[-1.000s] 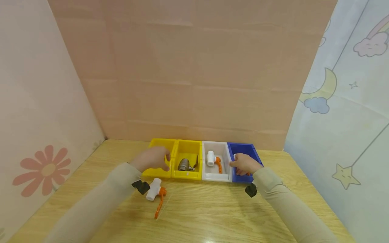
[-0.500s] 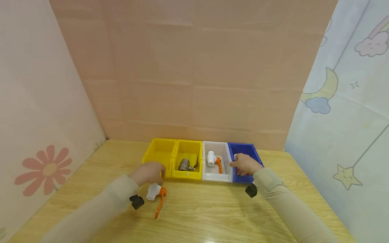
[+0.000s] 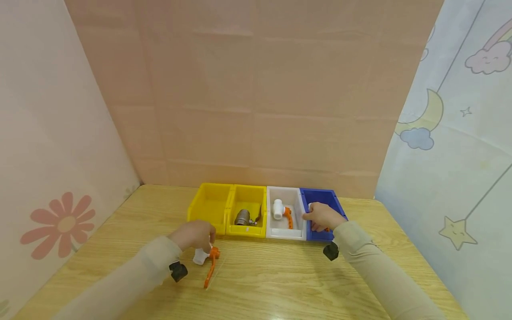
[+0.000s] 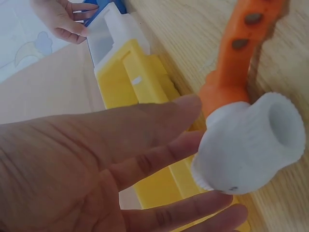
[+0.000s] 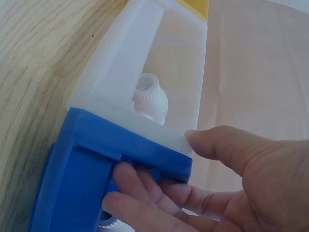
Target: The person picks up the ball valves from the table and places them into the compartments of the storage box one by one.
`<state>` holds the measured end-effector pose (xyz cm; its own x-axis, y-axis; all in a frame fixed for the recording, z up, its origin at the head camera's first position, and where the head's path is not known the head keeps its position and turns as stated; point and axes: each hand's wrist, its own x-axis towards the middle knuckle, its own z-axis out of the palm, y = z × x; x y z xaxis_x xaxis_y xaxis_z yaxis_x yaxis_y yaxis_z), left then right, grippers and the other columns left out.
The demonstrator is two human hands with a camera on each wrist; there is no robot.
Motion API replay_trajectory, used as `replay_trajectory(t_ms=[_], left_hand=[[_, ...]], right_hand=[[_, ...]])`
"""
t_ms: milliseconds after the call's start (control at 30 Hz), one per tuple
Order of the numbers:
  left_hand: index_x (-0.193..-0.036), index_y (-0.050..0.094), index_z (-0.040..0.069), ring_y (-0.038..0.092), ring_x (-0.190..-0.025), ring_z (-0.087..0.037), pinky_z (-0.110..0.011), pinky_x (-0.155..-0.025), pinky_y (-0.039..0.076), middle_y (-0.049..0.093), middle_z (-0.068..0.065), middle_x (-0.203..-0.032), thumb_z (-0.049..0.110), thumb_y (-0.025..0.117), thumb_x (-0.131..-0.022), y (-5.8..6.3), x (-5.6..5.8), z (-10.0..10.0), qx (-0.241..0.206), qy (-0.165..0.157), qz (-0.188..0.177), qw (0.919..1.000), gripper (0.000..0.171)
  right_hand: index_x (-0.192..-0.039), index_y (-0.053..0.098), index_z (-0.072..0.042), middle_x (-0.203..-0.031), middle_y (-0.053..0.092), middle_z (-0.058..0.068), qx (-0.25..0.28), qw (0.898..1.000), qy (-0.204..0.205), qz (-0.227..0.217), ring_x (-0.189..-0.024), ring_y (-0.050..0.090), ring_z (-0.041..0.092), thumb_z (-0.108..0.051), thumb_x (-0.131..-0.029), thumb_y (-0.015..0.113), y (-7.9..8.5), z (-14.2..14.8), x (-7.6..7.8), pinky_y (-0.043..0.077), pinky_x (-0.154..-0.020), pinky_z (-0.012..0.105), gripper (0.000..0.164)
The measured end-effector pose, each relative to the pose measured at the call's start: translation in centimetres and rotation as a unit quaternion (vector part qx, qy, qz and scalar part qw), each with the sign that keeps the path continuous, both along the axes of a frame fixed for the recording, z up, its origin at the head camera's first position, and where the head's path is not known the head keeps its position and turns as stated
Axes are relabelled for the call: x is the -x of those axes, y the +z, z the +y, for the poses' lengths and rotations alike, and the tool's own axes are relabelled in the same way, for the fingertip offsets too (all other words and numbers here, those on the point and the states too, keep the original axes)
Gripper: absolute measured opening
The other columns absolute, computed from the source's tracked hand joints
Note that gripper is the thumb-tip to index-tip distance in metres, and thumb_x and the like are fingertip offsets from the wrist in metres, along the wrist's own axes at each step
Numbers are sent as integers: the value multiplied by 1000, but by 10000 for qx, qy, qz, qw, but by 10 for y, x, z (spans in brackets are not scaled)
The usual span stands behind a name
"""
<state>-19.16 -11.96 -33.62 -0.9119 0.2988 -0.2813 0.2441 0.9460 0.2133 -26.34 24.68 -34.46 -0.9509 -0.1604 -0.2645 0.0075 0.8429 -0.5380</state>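
My left hand (image 3: 194, 235) reaches over a white plastic ball valve (image 4: 246, 145) with an orange lever handle, which lies on the table in front of the bins. In the left wrist view the thumb and fingers are extended, with their tips right at the valve body. My right hand (image 3: 325, 215) is at the blue bin (image 5: 72, 179) on the right. Its thumb lies over the rim of the white bin (image 5: 113, 63) and its fingers bend down inside the blue bin, pinching the adjoining walls. Beneath these fingers a white valve (image 5: 116, 226) shows partly.
A second white valve (image 3: 278, 209) with an orange handle lies in the white bin. A metal valve (image 3: 242, 217) is in the inner yellow bin (image 3: 250, 192); the outer yellow bin (image 3: 214, 200) stands at the row's left end. Walls close off the wooden table (image 3: 256, 284) behind and on both sides.
My left hand has come from over the outer yellow bin toward me and down to the valve on the table. The right hand stays in place on the bin walls.
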Motion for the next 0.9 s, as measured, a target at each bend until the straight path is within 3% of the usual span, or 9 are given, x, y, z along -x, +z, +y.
replay_trajectory(t_ms=[300,533,900], left_hand=[[-86,67,14,53,-74,-19,-35,-66,49,63,0,-86,8,81,-74,-11,0,-1,-102,32,-139,9998,19],[-96,70,9,55,-81,-20,-41,-75,52,67,-5,-95,3,83,-69,-18,-3,0,-290,127,-143,9994,30],[-93,66,8,52,-75,-20,-36,-67,50,65,-6,-90,0,81,-71,-21,-10,5,-217,125,61,9997,28]], right_hand=[[-95,51,0,-82,66,19,34,10000,10,-43,-66,68,24,-22,-96,59,1,0,1,58,-62,34,23],[-92,50,-1,-81,66,19,68,10000,31,-27,-67,68,26,-22,-96,59,0,0,1,58,-61,34,23],[-89,49,-2,-80,66,19,18,10000,-2,-17,-64,67,23,-22,-96,59,-1,1,1,57,-61,34,24]])
